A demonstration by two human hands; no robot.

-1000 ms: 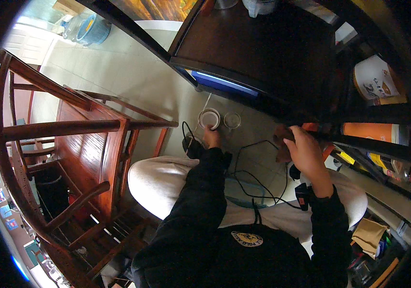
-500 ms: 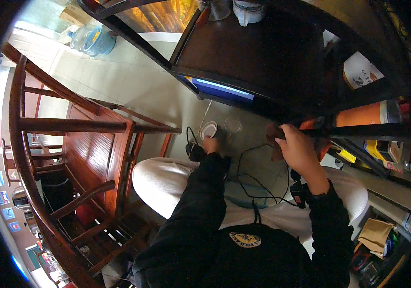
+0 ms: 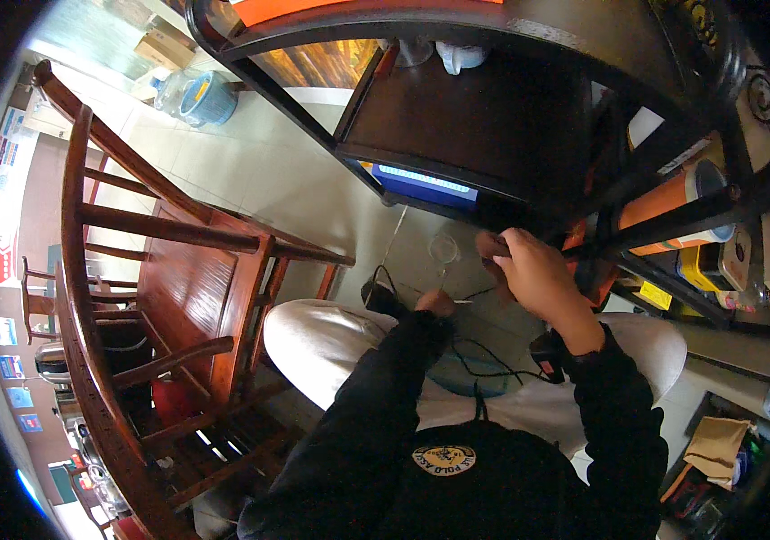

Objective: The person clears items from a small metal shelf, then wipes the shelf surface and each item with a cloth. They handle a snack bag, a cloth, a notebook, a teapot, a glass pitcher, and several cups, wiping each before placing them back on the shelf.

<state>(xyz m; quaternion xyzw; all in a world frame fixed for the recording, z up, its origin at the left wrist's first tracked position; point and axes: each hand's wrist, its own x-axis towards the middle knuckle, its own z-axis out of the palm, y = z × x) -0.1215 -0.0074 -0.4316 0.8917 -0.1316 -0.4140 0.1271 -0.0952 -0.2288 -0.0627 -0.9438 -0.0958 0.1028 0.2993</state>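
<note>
My left hand [image 3: 436,303] is closed low between my knees. A thin pale edge [image 3: 463,301] sticks out from its fingers, apparently the white round disc seen edge-on. Pinched in my right hand [image 3: 533,274], to the right and a little higher, is a dark brown piece [image 3: 491,245]; its kind is not clear. A clear round thing [image 3: 443,248] lies on the floor beyond my hands. Black cable [image 3: 484,367] loops across the floor beneath them, with a black object [image 3: 380,297] by my left knee.
A wooden armchair [image 3: 214,261] stands at my left. Ahead is a dark shelf unit [image 3: 466,108] with a grey-white cup [image 3: 461,57] and a blue lit strip [image 3: 425,183]. Orange canister [image 3: 673,211] and yellow box [image 3: 713,265] sit on the right. A blue bucket [image 3: 208,97] stands far left.
My left hand has moved right and toward me, and the white disc now shows only as a thin edge. My right hand has shifted slightly left with the brown piece. The view has shifted.
</note>
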